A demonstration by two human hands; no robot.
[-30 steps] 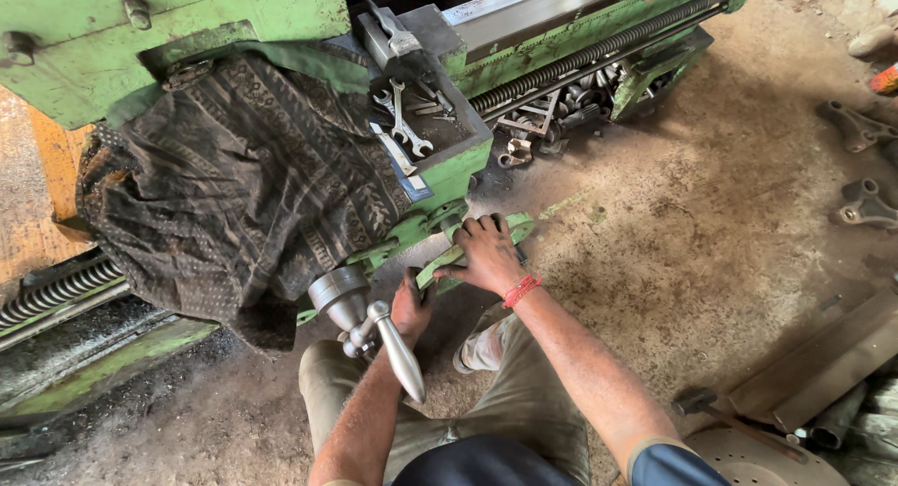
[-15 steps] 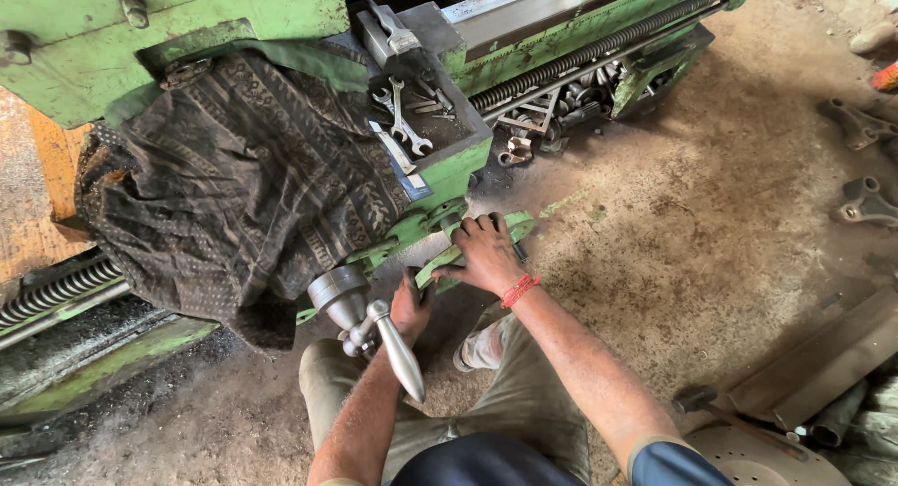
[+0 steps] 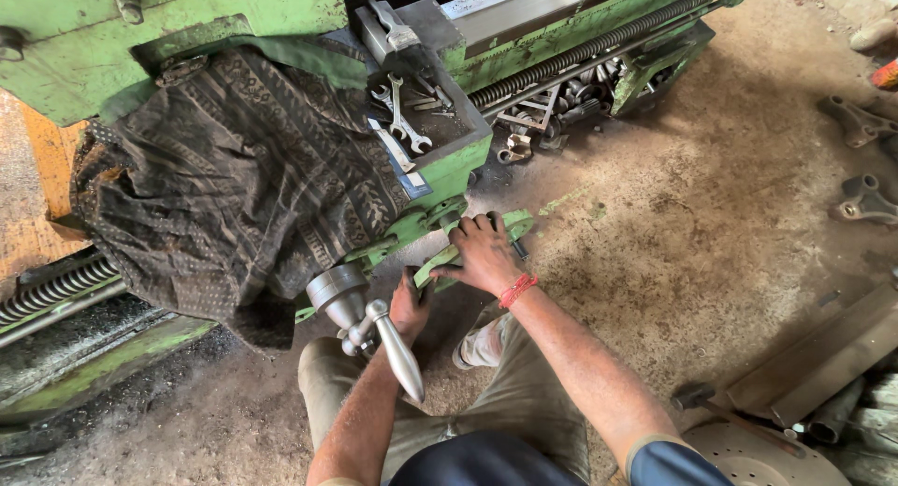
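1. The lathe (image 3: 234,18) is seen as green-painted metal, chipped and matt.
2. The handle (image 3: 398,355) is polished, glossy steel.
3. The cloth (image 3: 234,187) is woven, dark, worn.
4. The floor (image 3: 711,196) is rough and dusty.
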